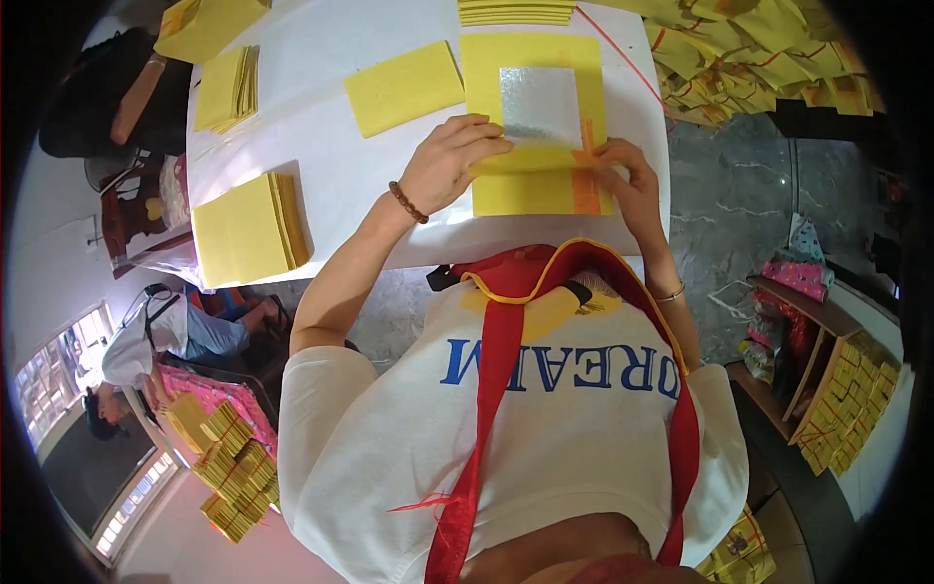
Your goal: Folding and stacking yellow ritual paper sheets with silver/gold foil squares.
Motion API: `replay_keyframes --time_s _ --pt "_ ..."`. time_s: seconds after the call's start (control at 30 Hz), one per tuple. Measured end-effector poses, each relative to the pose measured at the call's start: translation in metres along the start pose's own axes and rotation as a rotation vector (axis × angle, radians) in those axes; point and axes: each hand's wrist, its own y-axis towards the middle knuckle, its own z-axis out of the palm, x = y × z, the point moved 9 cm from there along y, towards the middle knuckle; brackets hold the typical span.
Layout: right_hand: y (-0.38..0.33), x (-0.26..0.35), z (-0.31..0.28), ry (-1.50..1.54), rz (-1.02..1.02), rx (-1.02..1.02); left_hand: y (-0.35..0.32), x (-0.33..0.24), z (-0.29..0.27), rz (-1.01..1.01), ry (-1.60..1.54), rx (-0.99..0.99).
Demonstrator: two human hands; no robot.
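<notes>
A yellow paper sheet (533, 53) with a silver foil square (540, 102) and an orange strip lies before me on the white-covered table (341, 185). Its near part is folded up, the fold's edge reaching the foil. My left hand (454, 165), a beaded bracelet at its wrist, grips the left end of this fold with bent fingers. At the right end, by the orange strip, my right hand (628, 180) pinches the paper between thumb and fingers; its fingertips are slightly blurred. Just left of the sheet rests a flat folded yellow packet (406, 88).
Yellow paper stacks (248, 229) stand along the table's left side. Another stack (516, 12) is at the far edge, beside a thin red cord (623, 54). Heaped yellow bundles (769, 58) fill the far right. Another person (151, 341) sits at lower left beside yellow bundles.
</notes>
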Motion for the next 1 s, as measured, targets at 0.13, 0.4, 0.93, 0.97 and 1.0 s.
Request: replay_keyframes --time_s 0.13,0.4,0.93,0.97,1.0 --pt "-0.013 0.081 0.017 -0.704 -0.567 0.004 -0.002 -0.023 -0.016 0.138 0.213 -0.102" --pt "-0.027 0.069 0.032 -0.773 -0.496 0.392 -0.015 -0.029 -0.017 0.013 -0.079 -0.117" --pt "0.022 0.044 0.021 -0.239 -0.006 0.030 0.001 0.065 0.024 -0.715 -0.782 -0.119" --pt "0.022 0.037 0.021 -0.149 0.081 0.004 0.002 0.065 0.024 -0.716 -0.783 -0.117" --pt "0.022 0.038 0.026 -0.149 0.082 0.003 0.002 0.063 0.024 -0.728 -0.887 -0.132"
